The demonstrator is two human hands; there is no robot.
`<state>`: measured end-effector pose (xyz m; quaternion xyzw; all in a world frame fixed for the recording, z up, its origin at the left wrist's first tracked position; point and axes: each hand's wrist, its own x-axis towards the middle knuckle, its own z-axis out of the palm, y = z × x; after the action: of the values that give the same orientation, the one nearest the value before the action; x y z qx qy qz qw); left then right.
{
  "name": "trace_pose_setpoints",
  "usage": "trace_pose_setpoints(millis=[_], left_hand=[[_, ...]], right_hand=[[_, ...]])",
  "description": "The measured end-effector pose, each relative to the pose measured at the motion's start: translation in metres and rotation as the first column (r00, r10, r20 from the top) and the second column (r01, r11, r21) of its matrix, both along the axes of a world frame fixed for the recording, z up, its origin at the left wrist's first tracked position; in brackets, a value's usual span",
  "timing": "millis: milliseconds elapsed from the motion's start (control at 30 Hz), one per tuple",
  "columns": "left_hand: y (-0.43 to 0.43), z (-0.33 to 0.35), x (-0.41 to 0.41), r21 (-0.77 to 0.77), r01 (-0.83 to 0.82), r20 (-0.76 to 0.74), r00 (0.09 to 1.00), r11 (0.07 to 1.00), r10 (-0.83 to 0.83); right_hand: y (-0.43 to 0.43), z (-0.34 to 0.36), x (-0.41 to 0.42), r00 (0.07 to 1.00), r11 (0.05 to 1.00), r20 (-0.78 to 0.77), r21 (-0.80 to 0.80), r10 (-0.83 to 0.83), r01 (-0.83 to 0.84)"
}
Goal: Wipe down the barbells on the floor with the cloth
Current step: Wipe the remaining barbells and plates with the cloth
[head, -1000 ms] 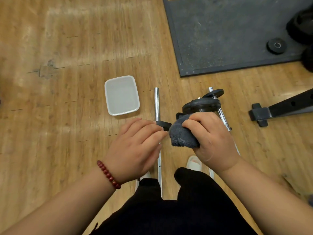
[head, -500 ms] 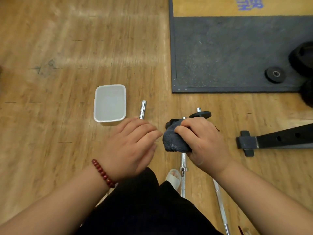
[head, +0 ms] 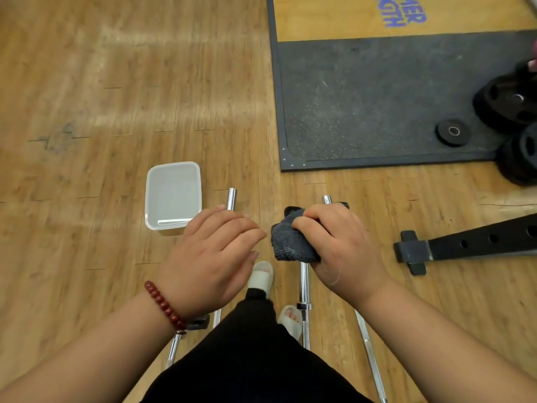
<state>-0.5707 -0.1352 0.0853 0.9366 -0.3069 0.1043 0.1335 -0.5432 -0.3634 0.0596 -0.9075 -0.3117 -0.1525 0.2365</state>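
R hand [head: 345, 248] grips cloth [head: 290, 242] on barbell [head: 304, 283]; L hand [head: 215, 257] beside

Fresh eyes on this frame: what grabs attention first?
The two hands at centre: the right hand grips a dark grey cloth over a chrome barbell, while the left hand, fingers relaxed, is above a second bar. Next, the white tray on the wood floor left of the bars, and the black weight plates on the dark mat upper right.

Bright, even indoor light with pale glare streaks on the wooden floor [head: 139, 117]; wide-angle bending and slight blur.
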Motion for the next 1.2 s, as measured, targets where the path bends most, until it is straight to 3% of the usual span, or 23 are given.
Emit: trace_pose_setpoints(millis=[467, 600, 933, 1200], left_hand=[[0.052, 0.004, 0.068, -0.001, -0.002, 0.026, 1.0, 1.0, 0.002], [0.045, 0.007, 0.082, -0.003, -0.001, 0.037, 0.999, 1.0, 0.001], [0.002, 0.012, 0.099, -0.028, -0.056, 0.096, 0.994, 0.998, 0.058], [-0.01, 0.01, 0.108, -0.05, -0.153, 0.092, 0.983, 0.987, 0.157]], right_hand=[[0.047, 0.026, 0.072, 0.997, 0.998, -0.063, -0.054, -0.041, 0.038], [0.036, 0.031, 0.088, 0.994, 0.995, -0.078, -0.061, -0.081, 0.076], [0.01, 0.039, 0.113, 0.999, 0.998, -0.017, -0.039, 0.04, -0.04], [-0.01, 0.039, 0.138, 0.999, 0.999, 0.022, -0.026, 0.027, -0.026]])
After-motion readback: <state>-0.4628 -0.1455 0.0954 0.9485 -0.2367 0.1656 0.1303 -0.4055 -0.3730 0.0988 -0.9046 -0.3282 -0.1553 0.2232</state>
